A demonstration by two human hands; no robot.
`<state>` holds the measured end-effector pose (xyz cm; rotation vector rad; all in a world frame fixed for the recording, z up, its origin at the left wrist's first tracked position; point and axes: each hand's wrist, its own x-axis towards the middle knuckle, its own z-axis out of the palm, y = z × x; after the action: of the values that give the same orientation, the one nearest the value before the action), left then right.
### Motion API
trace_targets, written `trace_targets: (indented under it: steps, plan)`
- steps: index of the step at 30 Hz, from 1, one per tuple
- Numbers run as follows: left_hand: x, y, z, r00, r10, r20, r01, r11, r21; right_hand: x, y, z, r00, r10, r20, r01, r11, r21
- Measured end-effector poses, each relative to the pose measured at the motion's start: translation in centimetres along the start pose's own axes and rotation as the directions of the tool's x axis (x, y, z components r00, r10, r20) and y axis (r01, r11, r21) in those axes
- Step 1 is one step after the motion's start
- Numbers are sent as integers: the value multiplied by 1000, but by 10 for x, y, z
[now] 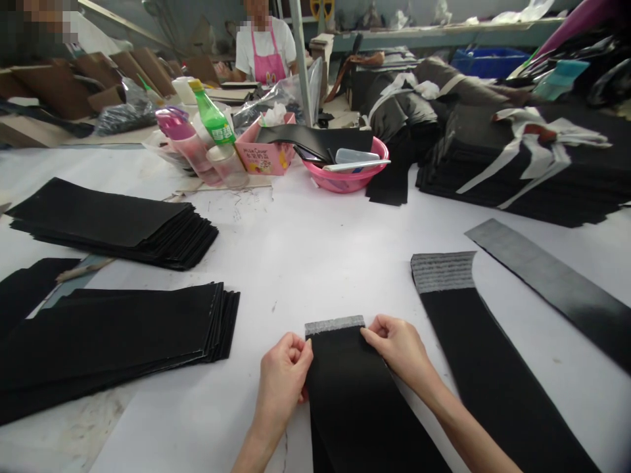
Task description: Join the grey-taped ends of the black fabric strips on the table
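Observation:
A long black strip, leather-like with a fuzzy grey band across its far end, lies in front of me on the white table. My left hand pinches its left edge just below the grey band. At the opposite edge, my right hand grips the corner between thumb and fingers. Right of that hand rests a fanned stack of similar black strips, their grey ends showing in rows. Another strip, greyish and shiny, lies farther right.
Two stacks of black pieces, a near one and a far one, occupy the left. A pink basin, a pink box and a green bottle stand at the back. Tied black bundles are at back right. A person in a pink apron is beyond.

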<state>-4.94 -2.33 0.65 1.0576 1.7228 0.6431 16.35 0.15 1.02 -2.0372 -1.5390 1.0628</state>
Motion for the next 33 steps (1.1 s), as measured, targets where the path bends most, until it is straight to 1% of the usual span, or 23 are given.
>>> trace_targets:
  steps: [6,12,16,20,25,28,33]
  plan:
    - [-1,4,0,1000,-6,-6,7,1000,13,-1,-2,0,999,32,-7,-32,1000,1]
    - [0,2,1,1000,7,-23,-7,1000,29,-1,-1,0,1000,23,-7,-23,1000,-2]
    - [1,2,2,1000,13,-25,-11,999,47,1,2,0,1000,12,13,-11,1000,-26]
    - [1,1,2,998,51,-44,-46,993,113,2,4,1,1000,13,-12,-14,999,-38]
    - [1,-2,1,992,113,-51,-101,976,195,3,3,0,999,-15,-45,11,995,-100]
    - [1,-4,1,988,144,-53,-127,961,245,3,4,1,999,-13,-47,8,996,-92]
    - [-1,-4,-1,971,225,-82,-175,901,396,3,5,2,999,-18,-52,13,996,-89]
